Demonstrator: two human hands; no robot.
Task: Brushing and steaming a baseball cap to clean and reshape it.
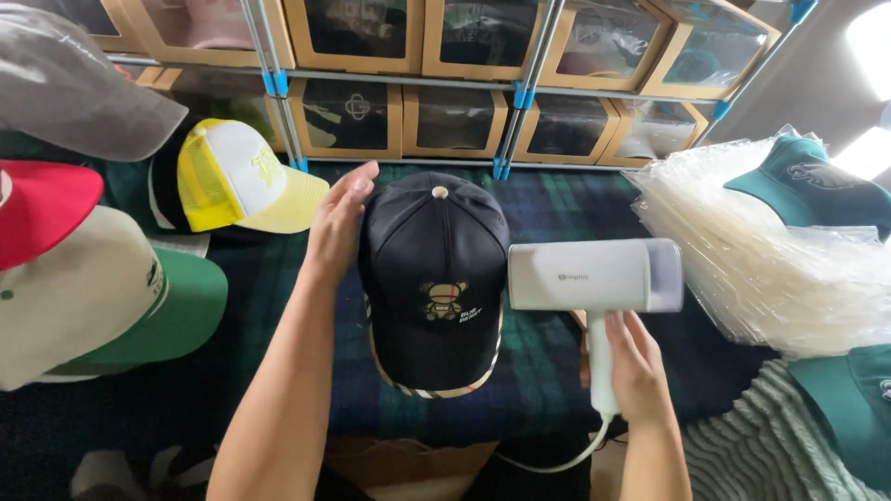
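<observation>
A black cap (432, 278) lies in the middle of the view on a dark green plaid cloth (557, 362), its brim toward 6 o'clock and its top button toward 12 o'clock. A small bear figure is seen on its front panel, and the brim is edged with a checked trim.

The left hand (336, 223) is laid against the cap's side at about 10 o'clock, fingers stretched out flat and touching the crown; nothing is clasped in this grip, which is left open. The right hand (637, 366) is wrapped around the handle of a white handheld steamer (594, 278), at 3 o'clock from the cap. The steamer's head is held level, its end just beside the cap's right edge; whether the two touch cannot be told. A white cord (557, 459) is seen trailing from the handle toward 6 o'clock.

At 10 o'clock a yellow and white cap (237, 176) is set on the cloth. At 9 o'clock a white cap with a green brim (111, 306) and a red cap (42, 204) are stacked. At 3 o'clock a pile of clear plastic bags (761, 269) is topped by a teal cap (807, 186). Along 12 o'clock, windowed cardboard boxes (455, 121) are lined up on a shelf.
</observation>
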